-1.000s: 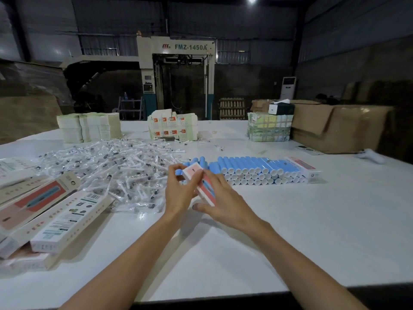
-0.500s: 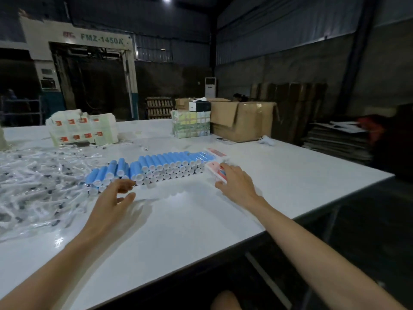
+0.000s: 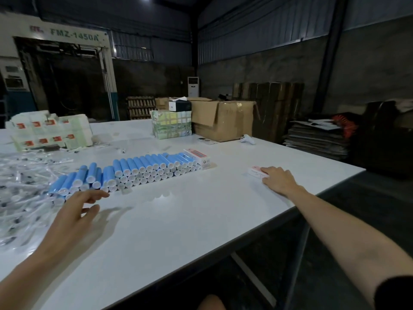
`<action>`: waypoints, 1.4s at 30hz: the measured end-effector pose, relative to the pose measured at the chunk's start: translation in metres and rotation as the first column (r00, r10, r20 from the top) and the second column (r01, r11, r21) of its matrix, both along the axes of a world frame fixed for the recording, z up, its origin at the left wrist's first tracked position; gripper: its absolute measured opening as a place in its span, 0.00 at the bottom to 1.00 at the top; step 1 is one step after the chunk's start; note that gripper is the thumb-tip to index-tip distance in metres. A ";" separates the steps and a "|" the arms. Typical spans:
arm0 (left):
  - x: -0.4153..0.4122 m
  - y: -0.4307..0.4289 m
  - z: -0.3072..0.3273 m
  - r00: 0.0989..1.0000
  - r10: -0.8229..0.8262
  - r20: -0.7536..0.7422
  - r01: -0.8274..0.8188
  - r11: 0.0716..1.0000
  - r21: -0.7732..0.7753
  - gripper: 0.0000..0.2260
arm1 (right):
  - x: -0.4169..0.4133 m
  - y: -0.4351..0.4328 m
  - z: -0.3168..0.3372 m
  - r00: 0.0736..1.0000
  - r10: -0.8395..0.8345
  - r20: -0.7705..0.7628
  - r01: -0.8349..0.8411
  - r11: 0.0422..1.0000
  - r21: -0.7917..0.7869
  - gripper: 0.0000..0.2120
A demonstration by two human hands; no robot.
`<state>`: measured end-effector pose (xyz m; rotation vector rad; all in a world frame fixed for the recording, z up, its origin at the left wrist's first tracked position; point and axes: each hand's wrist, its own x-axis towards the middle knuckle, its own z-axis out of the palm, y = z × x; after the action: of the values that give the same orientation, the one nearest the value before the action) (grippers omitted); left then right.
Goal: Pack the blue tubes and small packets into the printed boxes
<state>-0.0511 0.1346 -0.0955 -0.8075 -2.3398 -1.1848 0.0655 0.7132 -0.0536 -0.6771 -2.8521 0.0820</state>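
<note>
Cardboard carton [image 3: 223, 119], taped bundle [image 3: 171, 124] behind blue tubes [image 3: 134, 168]; clear packets [image 3: 20, 175] left.

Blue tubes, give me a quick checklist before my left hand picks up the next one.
1. Left hand free: ok, open, holding nothing.
2. Blue tubes in reach: ok, the stack's near end lies just beyond that hand.
3. Printed box set down: ok, flat on the table, near its right edge.
4. Right hand free: not ok, it rests on that box.
5. Box flaps closed: cannot tell.
6. Small packets at hand: ok, piled at left.
</note>
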 end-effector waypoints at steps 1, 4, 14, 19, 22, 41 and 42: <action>0.000 -0.002 0.000 1.000 0.003 -0.002 -0.003 1.000 -0.021 0.22 | 0.000 0.003 0.000 1.000 -0.003 0.021 0.003 1.000 0.029 0.26; -0.001 -0.003 0.001 1.000 0.026 0.002 -0.026 0.999 -0.044 0.27 | -0.003 0.011 -0.004 0.998 -0.011 0.065 0.004 0.995 0.100 0.26; 0.004 -0.001 0.006 0.999 0.039 0.021 -0.038 0.999 -0.020 0.22 | -0.034 -0.034 -0.004 0.971 0.058 -0.233 -0.009 0.978 0.207 0.22; 0.013 0.003 0.010 0.997 0.073 0.036 -0.071 0.996 -0.050 0.19 | -0.086 -0.161 0.010 0.847 0.219 -0.485 -0.328 0.933 -0.151 0.15; 0.016 0.003 0.013 0.995 0.095 0.034 -0.092 0.994 -0.061 0.17 | -0.108 -0.246 0.018 0.774 0.281 -0.567 -0.526 0.784 -0.330 0.11; 0.065 -0.116 0.071 0.601 0.754 -0.267 -0.705 0.341 -0.622 0.19 | -0.143 -0.443 -0.040 0.659 0.416 -0.626 -0.747 0.269 -0.608 0.09; 0.072 -0.132 0.074 0.514 0.804 -0.299 -0.727 0.223 -0.650 0.22 | -0.143 -0.444 -0.040 0.654 0.426 -0.625 -0.750 0.258 -0.610 0.08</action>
<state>0.0207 0.0025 -0.0220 0.3616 -2.6894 0.2047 -0.0773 0.2696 -0.0932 0.4198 -2.3463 1.6351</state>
